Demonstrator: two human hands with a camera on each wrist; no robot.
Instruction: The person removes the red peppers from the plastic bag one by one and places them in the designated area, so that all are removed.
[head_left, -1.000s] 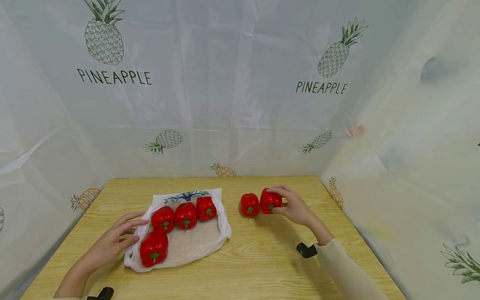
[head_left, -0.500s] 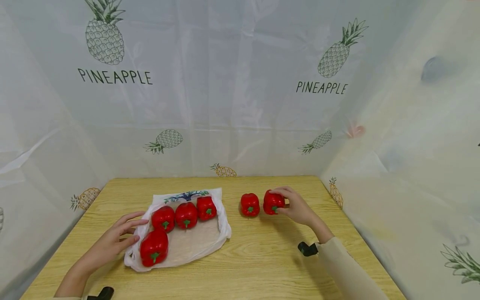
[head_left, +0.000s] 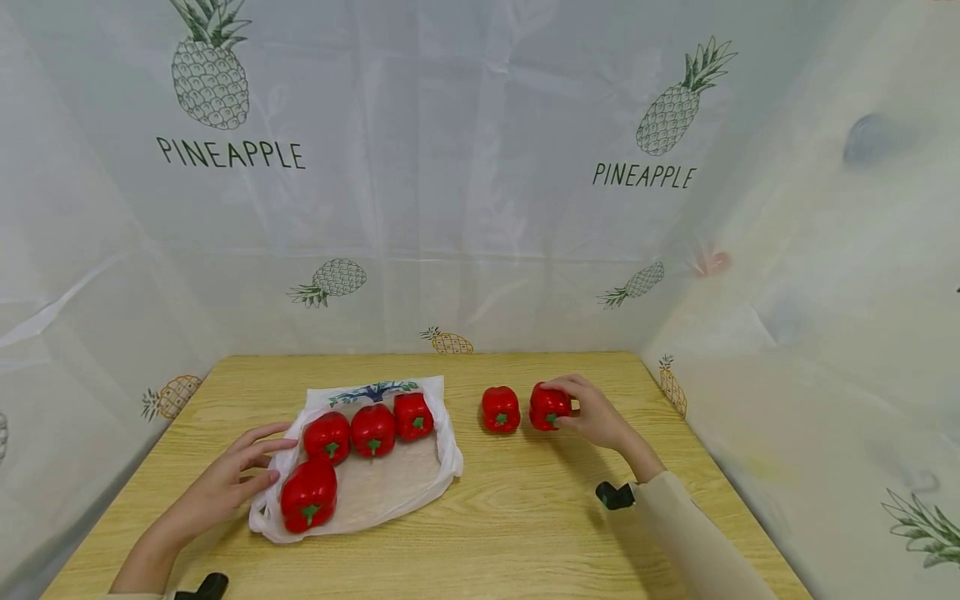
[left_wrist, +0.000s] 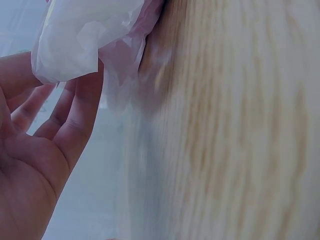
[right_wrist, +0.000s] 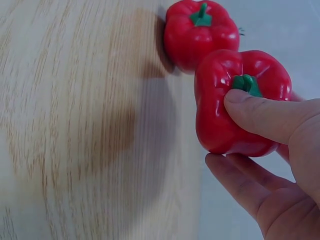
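My right hand [head_left: 598, 419] grips a glossy red bell pepper [head_left: 546, 407] on the right of the table. In the right wrist view, the thumb presses that pepper beside its green stem [right_wrist: 245, 84], with fingers along its other side. A second red bell pepper [head_left: 500, 410] stands just left of it, a small gap between. My left hand [head_left: 225, 479] holds the left edge of a white plastic bag [head_left: 382, 492], its rim folded down. Several red bell peppers [head_left: 372, 431] lie in the bag, along its back and left. In the left wrist view, the white plastic [left_wrist: 75, 45] hides the fingertips.
The wood-grain table [head_left: 510, 533] carries everything. White sheeting [head_left: 480, 208] printed with pineapples surrounds its back and sides. Black wrist devices [head_left: 615, 496] sit at both wrists, and a light sleeve [head_left: 693, 533] covers the right forearm.
My right hand has moved slightly right and lower with its bell pepper, widening the gap to the loose pepper. The left hand and the bag have stayed in place.
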